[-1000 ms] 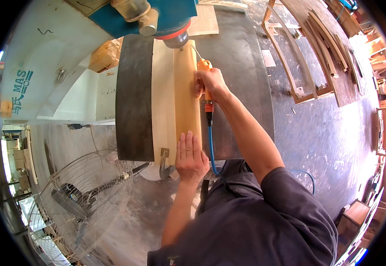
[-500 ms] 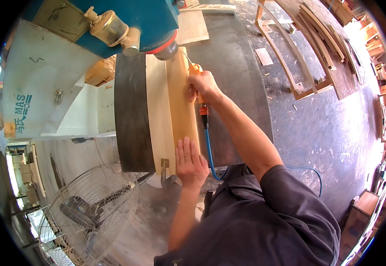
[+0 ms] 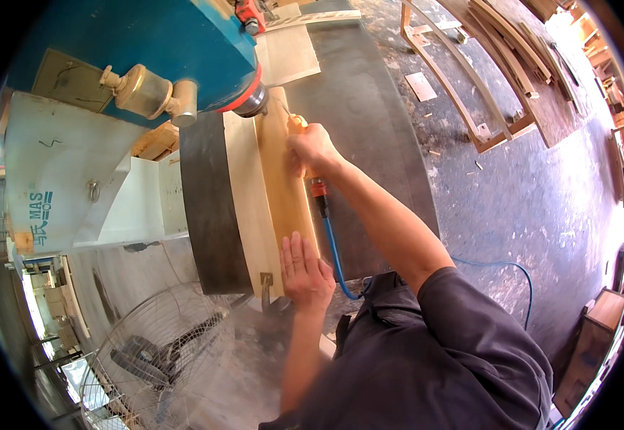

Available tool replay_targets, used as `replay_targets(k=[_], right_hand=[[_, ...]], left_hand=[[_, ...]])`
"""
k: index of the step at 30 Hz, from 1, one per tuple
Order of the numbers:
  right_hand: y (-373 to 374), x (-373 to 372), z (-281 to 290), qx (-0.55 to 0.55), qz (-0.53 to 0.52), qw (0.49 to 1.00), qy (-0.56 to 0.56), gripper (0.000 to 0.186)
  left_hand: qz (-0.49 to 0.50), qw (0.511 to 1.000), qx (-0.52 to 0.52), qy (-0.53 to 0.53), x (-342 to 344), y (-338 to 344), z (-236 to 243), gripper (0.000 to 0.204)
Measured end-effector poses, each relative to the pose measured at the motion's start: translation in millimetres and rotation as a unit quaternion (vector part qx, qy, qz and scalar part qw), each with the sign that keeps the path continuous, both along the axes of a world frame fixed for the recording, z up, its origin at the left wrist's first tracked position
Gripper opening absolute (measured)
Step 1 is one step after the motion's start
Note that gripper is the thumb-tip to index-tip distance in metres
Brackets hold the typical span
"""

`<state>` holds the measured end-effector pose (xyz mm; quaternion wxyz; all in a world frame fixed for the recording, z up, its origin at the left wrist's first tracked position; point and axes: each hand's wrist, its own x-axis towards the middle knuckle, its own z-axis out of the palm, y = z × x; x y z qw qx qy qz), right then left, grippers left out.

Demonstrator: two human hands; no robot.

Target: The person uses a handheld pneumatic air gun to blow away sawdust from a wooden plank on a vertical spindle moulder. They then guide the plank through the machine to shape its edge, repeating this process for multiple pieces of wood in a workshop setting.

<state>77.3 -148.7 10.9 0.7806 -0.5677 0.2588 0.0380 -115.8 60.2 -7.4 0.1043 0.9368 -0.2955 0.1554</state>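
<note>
My right hand [image 3: 315,149] is closed around an orange air blow gun [image 3: 298,125], whose thin nozzle points toward the far end of a yellowish wooden board [image 3: 283,193]. A blue air hose [image 3: 332,247] runs from the gun's handle back toward my waist. My left hand [image 3: 307,276] lies with fingers stretched out on the near end of the board. Along the board's left side is a paler wooden strip [image 3: 244,190], with a metal clamp [image 3: 266,283] at its near end. Both rest on a dark metal machine table [image 3: 208,186].
Above the board's far end hangs a teal machine head [image 3: 183,50] with a dark chuck [image 3: 253,102] and a brass-coloured oiler [image 3: 144,93]. A wire-caged fan [image 3: 161,358] stands at lower left. Wooden frames [image 3: 462,86] and stacked strips [image 3: 509,46] lie to the far right.
The view has shifted, so the machine head sits lower and further left in the picture. Both hands keep about the same places on the board and the gun.
</note>
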Motion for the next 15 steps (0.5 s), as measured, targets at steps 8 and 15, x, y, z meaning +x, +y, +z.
replay_targets(k=[8,15], right_hand=[[-1.3,1.6,-1.3,-0.047,0.023,0.999,0.001,0.02],[-2.3,5.6,-2.8,-0.061,0.03,0.998,-0.002,0.02]], left_hand=[[0.002,1.0,0.0,0.001,2.8,-2.7,0.5,0.048],[0.0,1.0,-0.003,0.013,7.9,-5.0,2.1,0.049]])
